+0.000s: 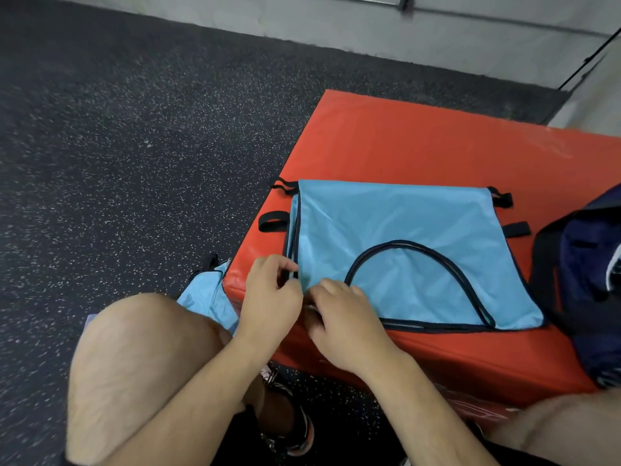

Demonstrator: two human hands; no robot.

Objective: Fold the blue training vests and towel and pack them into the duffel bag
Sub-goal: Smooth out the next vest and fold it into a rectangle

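Observation:
A light blue training vest [396,223] with black trim lies flat, folded in half, on the red padded box [420,142]. My left hand [272,294] pinches the vest's black-trimmed near left corner. Right beside it, my right hand [339,314] grips the vest's near edge, fingers curled over the fabric. Another light blue vest [208,294] hangs beside the box's left side, next to my knee. The dark blue duffel bag [584,280] stands on the box at the right edge of the view, partly cut off. No towel is in view.
The box stands on dark speckled rubber flooring [134,129], with a grey wall [369,31] behind. My bare knees [134,358] and a shoe [295,432] are close to the box's near side. Bare red surface lies beyond the vest.

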